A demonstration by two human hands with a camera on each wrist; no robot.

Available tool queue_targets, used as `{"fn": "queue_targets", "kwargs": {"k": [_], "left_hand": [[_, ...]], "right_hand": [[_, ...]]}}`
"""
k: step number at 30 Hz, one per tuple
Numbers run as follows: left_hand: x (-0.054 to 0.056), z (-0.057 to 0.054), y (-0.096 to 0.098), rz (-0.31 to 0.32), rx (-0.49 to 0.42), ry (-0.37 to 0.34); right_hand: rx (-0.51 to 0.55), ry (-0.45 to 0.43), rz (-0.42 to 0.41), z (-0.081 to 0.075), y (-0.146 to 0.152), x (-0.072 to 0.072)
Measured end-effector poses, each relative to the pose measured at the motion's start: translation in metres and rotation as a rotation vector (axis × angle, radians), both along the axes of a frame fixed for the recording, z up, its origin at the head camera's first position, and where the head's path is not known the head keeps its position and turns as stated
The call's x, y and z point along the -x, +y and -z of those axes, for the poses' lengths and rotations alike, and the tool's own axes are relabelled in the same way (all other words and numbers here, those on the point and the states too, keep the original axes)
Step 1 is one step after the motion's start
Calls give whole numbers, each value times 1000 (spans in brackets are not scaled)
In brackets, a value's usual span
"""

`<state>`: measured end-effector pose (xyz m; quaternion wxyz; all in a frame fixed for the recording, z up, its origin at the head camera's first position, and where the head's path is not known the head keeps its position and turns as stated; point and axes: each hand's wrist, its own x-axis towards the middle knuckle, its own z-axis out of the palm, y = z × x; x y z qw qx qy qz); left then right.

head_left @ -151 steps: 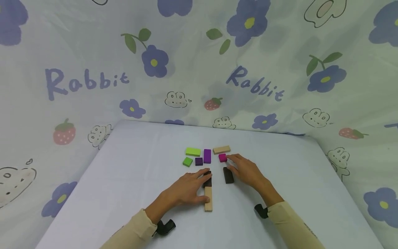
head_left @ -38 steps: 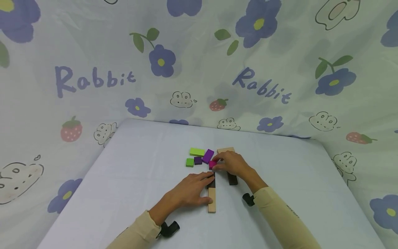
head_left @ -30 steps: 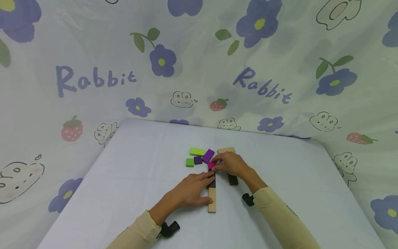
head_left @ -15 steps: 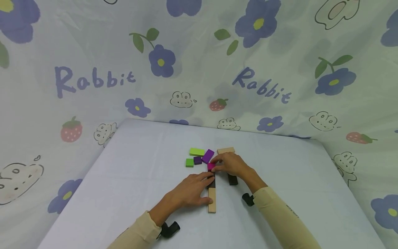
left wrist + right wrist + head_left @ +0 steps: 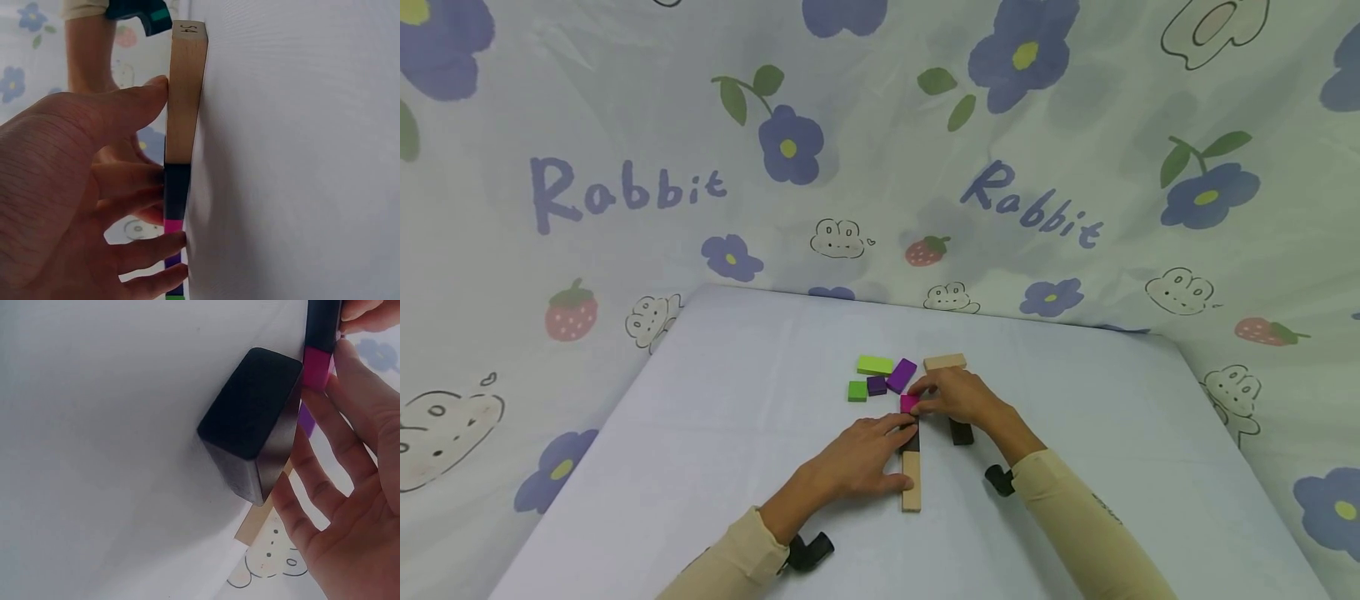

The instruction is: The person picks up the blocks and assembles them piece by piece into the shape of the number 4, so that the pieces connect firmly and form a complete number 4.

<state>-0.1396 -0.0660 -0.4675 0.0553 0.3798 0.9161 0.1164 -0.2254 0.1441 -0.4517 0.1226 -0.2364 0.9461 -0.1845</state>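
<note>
My right hand [image 5: 958, 396] pinches a small magenta block [image 5: 908, 404] between thumb and index finger, its other fingers spread. The magenta block sits at the far end of a black block [image 5: 912, 440], in line with it. A plain wooden block [image 5: 912, 492] continues that line toward me, end to end with the black one. My left hand [image 5: 857, 458] rests along the row with fingers extended, thumb tip on the wooden block and fingertips over the black block. In the right wrist view a second black block [image 5: 256, 406] lies beside the right hand, partly under it in the head view.
Beyond the hands lie a lime block [image 5: 875, 365], a small green block [image 5: 857, 391], a small dark purple block [image 5: 876, 385], a tilted purple block [image 5: 902, 376] and another wooden block [image 5: 945, 362]. A patterned curtain [image 5: 880, 167] hangs behind the white table [image 5: 700, 400].
My right hand has brought the magenta block left and nearer, to the black block's far end. The purple block has turned askew and the small green block has straightened. My left hand has kept its place.
</note>
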Motion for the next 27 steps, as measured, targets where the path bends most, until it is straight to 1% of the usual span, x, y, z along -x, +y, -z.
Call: {"fn": "queue_targets", "kwargs": {"k": [9, 16, 27], "left_hand": [[0, 1, 0, 1, 2, 0], [0, 0, 0, -12, 6, -20], [-1, -1, 0, -8, -10, -9]], "right_hand": [[2, -12, 0, 1, 0, 2], [10, -26, 8, 1, 1, 2], [-16, -25, 17, 1, 1, 2]]}}
